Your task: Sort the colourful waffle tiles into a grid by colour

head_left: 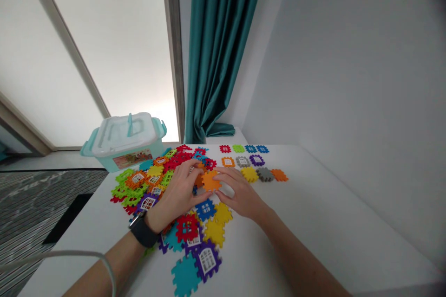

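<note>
Both hands meet over a heap of colourful plastic building tiles with notched edges. Between them is a flat orange tile [211, 181]. The fingertips and thumb of my right hand [242, 191] pinch its right edge. My left hand [179, 188], with a dark watch on the wrist, curls around its left side, thumb at the lower edge. More orange shows behind the left fingers, partly hidden. Just below the hands lie a blue window tile [206, 209], a yellow tile [223, 214] and a red window tile [187, 227].
Right of the heap, tiles lie in rows, including a yellow tile [250, 174], a grey tile [265, 174] and an orange tile [279, 175]. A lidded turquoise box [127, 141] stands at the back left. A pale cable [69, 253] crosses the lower left.
</note>
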`<state>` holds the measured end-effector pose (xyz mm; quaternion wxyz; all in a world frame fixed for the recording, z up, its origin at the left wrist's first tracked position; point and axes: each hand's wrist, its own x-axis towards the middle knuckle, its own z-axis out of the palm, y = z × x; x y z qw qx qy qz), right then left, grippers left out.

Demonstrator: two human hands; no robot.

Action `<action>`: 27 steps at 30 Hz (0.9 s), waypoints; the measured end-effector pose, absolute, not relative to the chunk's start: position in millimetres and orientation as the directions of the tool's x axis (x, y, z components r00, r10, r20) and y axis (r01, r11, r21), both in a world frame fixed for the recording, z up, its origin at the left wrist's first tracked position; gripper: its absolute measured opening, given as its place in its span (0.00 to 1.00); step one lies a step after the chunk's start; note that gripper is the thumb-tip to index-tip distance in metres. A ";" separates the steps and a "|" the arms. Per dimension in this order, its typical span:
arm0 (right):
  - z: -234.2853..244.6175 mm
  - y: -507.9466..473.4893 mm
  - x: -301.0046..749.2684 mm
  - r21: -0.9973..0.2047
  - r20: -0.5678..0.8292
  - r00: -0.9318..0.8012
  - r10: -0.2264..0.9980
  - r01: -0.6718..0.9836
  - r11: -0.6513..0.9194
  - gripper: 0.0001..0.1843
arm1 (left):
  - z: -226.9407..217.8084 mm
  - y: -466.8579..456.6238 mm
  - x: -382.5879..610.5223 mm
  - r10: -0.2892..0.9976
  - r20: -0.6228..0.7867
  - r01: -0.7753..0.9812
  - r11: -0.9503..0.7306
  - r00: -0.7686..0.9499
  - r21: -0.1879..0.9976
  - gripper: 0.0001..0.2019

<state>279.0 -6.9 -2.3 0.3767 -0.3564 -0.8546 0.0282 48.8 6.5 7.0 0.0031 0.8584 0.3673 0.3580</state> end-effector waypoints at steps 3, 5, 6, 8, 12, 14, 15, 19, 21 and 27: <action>-0.4 -5.8 286.7 -0.328 0.617 -0.457 0.640 0.590 0.738 0.17 | 9.4 9.3 57.1 0.628 0.610 0.617 -0.738 0.483 0.272 0.19; -0.6 -6.3 293.4 -0.329 0.617 -0.456 0.641 0.590 0.737 0.16 | 9.8 10.8 63.7 0.625 0.605 0.612 -0.743 0.493 0.270 0.19; -1.4 -6.9 297.3 -0.327 0.621 -0.453 0.639 0.591 0.737 0.16 | 9.6 11.5 67.5 0.624 0.601 0.608 -0.746 0.499 0.270 0.19; -4.2 -8.9 306.4 -0.321 0.633 -0.440 0.637 0.599 0.733 0.17 | 8.5 13.0 76.2 0.622 0.589 0.594 -0.755 0.516 0.277 0.19; -12.2 -13.7 329.5 -0.312 0.647 -0.404 0.647 0.634 0.708 0.19 | 6.5 16.5 96.5 0.598 0.566 0.556 -0.785 0.567 0.272 0.20; -16.1 -15.6 342.9 -0.319 0.651 -0.377 0.659 0.651 0.688 0.19 | 7.4 18.3 106.8 0.583 0.551 0.541 -0.800 0.597 0.260 0.21; -17.9 -16.3 350.2 -0.328 0.654 -0.359 0.666 0.658 0.677 0.19 | 8.6 19.1 111.8 0.577 0.539 0.533 -0.806 0.614 0.256 0.22; -22.9 -18.2 382.8 -0.377 0.647 -0.282 0.708 0.689 0.619 0.19 | 15.1 20.4 131.9 0.519 0.469 0.456 -0.854 0.715 0.250 0.23; -24.5 -19.5 400.9 -0.397 0.637 -0.243 0.732 0.710 0.581 0.18 | 17.5 19.2 142.8 0.455 0.401 0.390 -0.890 0.795 0.236 0.20; -31.3 -24.5 454.5 -0.454 0.602 -0.136 0.787 0.753 0.477 0.14 | 14.3 13.6 174.1 0.268 0.240 0.216 -0.951 0.933 0.222 0.12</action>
